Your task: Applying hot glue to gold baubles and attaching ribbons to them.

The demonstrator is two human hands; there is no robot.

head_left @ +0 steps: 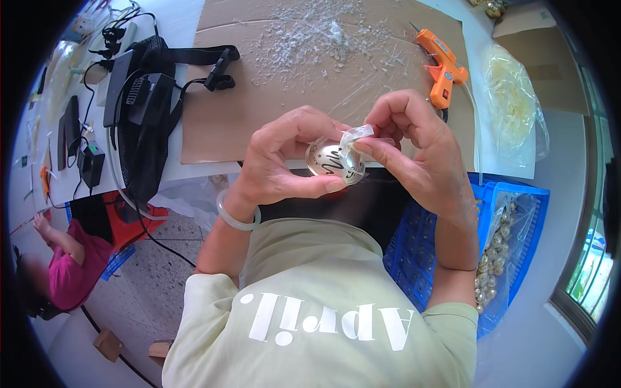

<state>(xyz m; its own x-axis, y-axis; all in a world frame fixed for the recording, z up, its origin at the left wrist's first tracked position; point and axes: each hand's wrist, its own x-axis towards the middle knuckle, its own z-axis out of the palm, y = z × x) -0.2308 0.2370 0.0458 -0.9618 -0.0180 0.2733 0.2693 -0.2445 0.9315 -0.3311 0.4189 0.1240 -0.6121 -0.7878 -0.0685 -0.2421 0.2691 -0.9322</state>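
A shiny, pale gold round ornament point(328, 161) with dark markings is gripped between the thumb and fingers of my left hand point(277, 156). From its top right side comes a whitish, see-through ribbon point(357, 134). My right hand point(419, 150) pinches this ribbon between thumb and forefinger, close against the ornament. Both hands are just over the near edge of the cardboard sheet point(220, 136). The ornament's underside is hidden from me.
White shreds point(336, 32) litter the cardboard. An orange glue gun point(443, 68) lies at its right, beside a clear plastic bag point(514, 103). A black strapped pack point(142, 97) is on the left. Blue crates point(527, 258) with small gold balls stand lower right. Another person point(81, 258) sits far left.
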